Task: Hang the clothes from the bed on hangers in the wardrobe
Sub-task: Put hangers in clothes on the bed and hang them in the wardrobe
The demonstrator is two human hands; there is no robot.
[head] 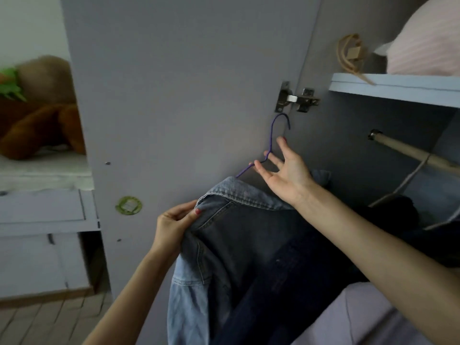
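Right hand (286, 170) is up by the purple hanger (271, 143), fingers spread and fairly straight, the wire neck running between them just below the hook, touching rather than gripping. Left hand (174, 226) pinches the denim jacket (224, 245) at its collar edge, thumb on top of the fabric, fingers curled beneath. That jacket is on the hanger, draped in front of the open wardrobe door (174, 95), its pale sleeve hanging down at the lower left. Hook sits just below the metal hinge (296, 98), well short of the wardrobe rail (410, 153), which runs off to the right with a dark garment (398, 220) already hanging from it. Above, the shelf (398, 88) carries a pink bundle (428, 41).
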